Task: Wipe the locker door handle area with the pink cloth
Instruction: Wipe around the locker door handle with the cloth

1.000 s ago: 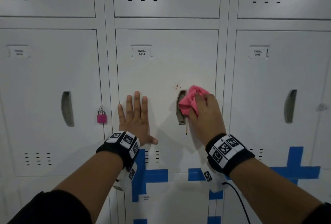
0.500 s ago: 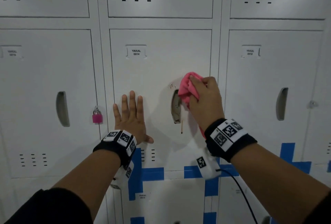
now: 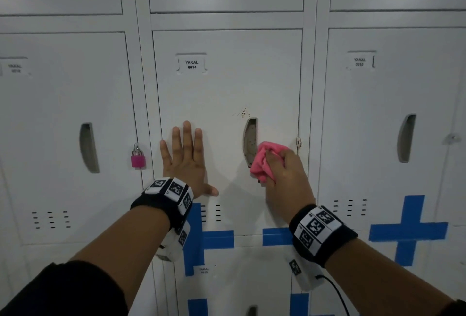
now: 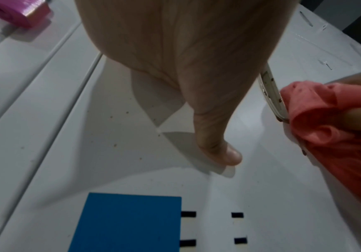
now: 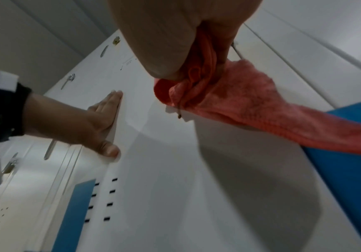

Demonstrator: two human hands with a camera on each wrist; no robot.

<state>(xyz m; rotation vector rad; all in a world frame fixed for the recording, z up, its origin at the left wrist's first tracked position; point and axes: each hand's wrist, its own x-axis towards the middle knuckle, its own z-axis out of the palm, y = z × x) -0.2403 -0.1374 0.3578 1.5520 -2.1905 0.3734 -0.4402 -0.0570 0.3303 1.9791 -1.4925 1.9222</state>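
surface: grey locker door (image 3: pixel 227 93) in a locker wall, blue tape (image 3: pixel 218 238) below
left hand (image 3: pixel 185 161): spread flat on door
right hand (image 3: pixel 287 177): gripping pink cloth (image 3: pixel 262 161) against handle recess (image 3: pixel 249 139)
right wrist only: cloth tail hanging loose

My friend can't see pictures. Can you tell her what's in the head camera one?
A right hand presses a bunched pink cloth against the lower edge of a white locker's handle slot. The left hand lies flat on the same door.
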